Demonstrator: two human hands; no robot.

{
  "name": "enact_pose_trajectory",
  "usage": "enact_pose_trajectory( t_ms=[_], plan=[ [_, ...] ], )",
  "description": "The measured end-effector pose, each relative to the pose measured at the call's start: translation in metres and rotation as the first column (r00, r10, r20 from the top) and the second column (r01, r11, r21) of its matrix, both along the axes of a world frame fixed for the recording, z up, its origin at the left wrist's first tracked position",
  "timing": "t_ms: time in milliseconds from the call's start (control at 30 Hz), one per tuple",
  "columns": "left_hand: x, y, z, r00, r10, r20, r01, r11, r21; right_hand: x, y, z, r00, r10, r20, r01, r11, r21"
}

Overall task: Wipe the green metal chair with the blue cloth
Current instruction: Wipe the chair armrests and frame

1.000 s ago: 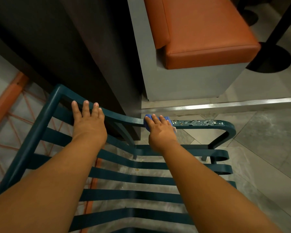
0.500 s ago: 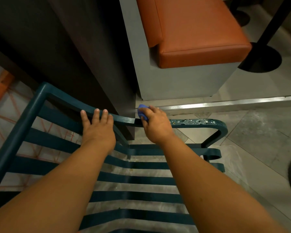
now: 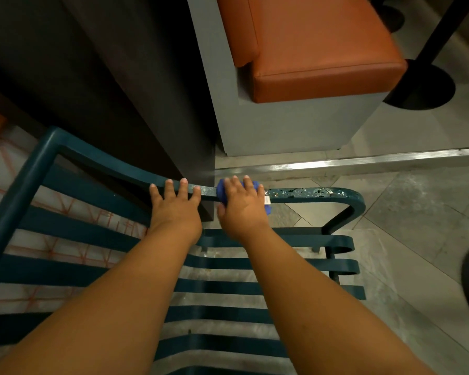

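The right hand [image 3: 243, 209] presses the blue cloth [image 3: 224, 192] onto the green metal chair [image 3: 317, 192] armrest, fingers curled over it. At its nine o'clock, the left hand [image 3: 175, 209] rests flat-fingered on the same rail.

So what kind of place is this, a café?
Probably a café or restaurant seating area: an orange padded bench on a grey base, a round black table foot on the tiled floor, and a green metal chair.
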State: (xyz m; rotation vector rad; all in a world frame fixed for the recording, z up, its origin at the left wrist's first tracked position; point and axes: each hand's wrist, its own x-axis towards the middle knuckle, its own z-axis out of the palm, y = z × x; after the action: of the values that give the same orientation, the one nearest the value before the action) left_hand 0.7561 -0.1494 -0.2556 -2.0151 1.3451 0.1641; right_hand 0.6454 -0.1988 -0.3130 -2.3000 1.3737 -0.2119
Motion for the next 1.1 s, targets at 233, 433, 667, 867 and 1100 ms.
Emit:
enact_pose_trajectory(
  t_ms=[233, 433, 667, 867, 1100],
  plan=[
    [-0.001, -0.001, -0.004, 0.999, 0.035, -0.04, -0.035, 0.999, 0.002, -0.035, -0.027, 0.001, 0.977, 0.167, -0.131, -0.164, 0.986, 0.031],
    [-0.006, -0.001, -0.005, 0.998, 0.042, -0.045, -0.041, 0.999, 0.01, -0.006, -0.008, 0.0, 0.981, 0.107, -0.163, -0.108, 0.994, 0.006],
    [-0.004, 0.001, -0.006, 0.998, 0.018, -0.057, -0.017, 1.0, 0.015, -0.023, -0.032, 0.008, 0.99, 0.044, -0.134, -0.038, 0.998, 0.049],
    [-0.005, 0.001, -0.011, 0.999, 0.032, -0.035, -0.033, 0.999, -0.009, -0.031, -0.005, -0.002, 0.978, 0.167, -0.122, -0.174, 0.984, -0.044],
    [-0.005, 0.001, -0.013, 0.999, 0.025, -0.042, -0.026, 0.999, -0.03, -0.079, 0.014, 0.035, 0.862, -0.152, 0.483, -0.022, 0.942, 0.335]
  ],
)
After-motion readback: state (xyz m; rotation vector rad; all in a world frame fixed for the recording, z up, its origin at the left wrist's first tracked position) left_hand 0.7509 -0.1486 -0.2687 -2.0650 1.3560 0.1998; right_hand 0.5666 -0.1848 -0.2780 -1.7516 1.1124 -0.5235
